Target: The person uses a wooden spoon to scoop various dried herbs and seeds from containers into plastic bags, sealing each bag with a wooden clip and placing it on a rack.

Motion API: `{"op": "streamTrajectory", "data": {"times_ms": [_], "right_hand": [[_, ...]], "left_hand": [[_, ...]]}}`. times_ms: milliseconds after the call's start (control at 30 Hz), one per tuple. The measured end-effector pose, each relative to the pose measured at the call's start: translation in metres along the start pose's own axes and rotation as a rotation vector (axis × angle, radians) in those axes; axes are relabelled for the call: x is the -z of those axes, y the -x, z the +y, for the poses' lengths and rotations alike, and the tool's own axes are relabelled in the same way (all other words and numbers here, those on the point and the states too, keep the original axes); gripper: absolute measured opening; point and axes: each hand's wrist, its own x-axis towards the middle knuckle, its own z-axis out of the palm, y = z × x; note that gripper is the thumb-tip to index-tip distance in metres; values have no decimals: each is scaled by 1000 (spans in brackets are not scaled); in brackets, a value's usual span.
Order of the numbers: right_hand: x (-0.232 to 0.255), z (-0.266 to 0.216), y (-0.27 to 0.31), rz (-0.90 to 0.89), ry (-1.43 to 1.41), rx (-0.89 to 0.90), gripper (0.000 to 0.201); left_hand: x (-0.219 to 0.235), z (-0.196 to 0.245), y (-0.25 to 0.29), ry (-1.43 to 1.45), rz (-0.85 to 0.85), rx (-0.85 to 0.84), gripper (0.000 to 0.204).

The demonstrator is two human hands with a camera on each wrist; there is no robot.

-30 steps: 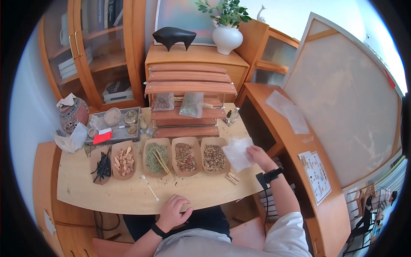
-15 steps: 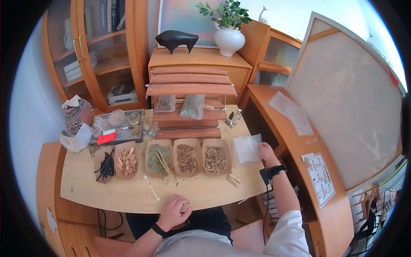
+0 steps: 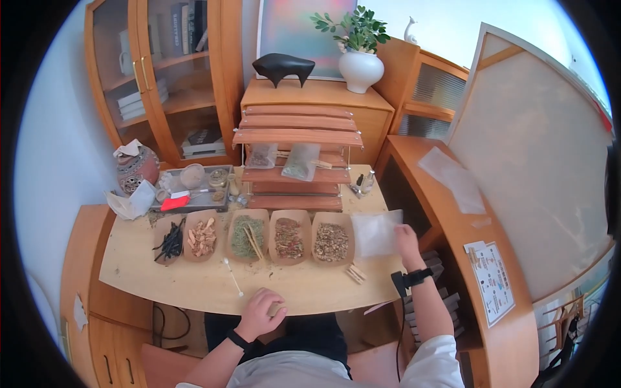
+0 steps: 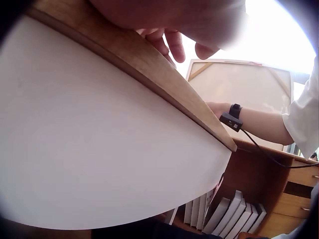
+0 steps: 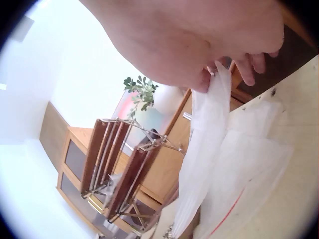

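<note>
My right hand (image 3: 407, 244) is at the table's right end, pinching a translucent white bag (image 5: 207, 144) by its edge between thumb and fingers. In the right wrist view this bag hangs upright from the fingertips, beside another translucent bag (image 5: 254, 169) with a red line that lies on the table. My left hand (image 3: 260, 312) rests at the front edge of the table (image 3: 194, 281), fingers loosely bent with nothing held. Left of the bags stands a paper tray of brown-and-pale chopped pieces (image 3: 332, 242). A few wooden clothespins (image 3: 355, 274) lie just in front.
More paper trays hold red-green bits (image 3: 289, 239), green herb with wooden tweezers (image 3: 246, 238), pale chips (image 3: 202, 238) and dark strips (image 3: 169, 240). A cotton-tipped stick (image 3: 233, 277) lies in front. Behind stands a wooden rack (image 3: 297, 139) with filled bags; a grey tray (image 3: 220, 205) is at left.
The right hand has shifted slightly right with the bag, which now lies flatter in the head view. The left hand stays at the table edge. The head view has shifted a little.
</note>
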Motion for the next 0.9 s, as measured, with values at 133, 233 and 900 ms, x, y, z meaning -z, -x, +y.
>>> {"op": "streamTrajectory", "data": {"times_ms": [133,233,900], "right_hand": [[-15,-33,51,150,-249,239,25],[-53,-44,109,-77,-404,225,21],[-151,-16,199,-332,-360,250,10]], "left_hand": [[0,1,2,13,32,31,19],[2,4,0,62,85,98,19],[-44,10,-27,-17,261,18,28]]}}
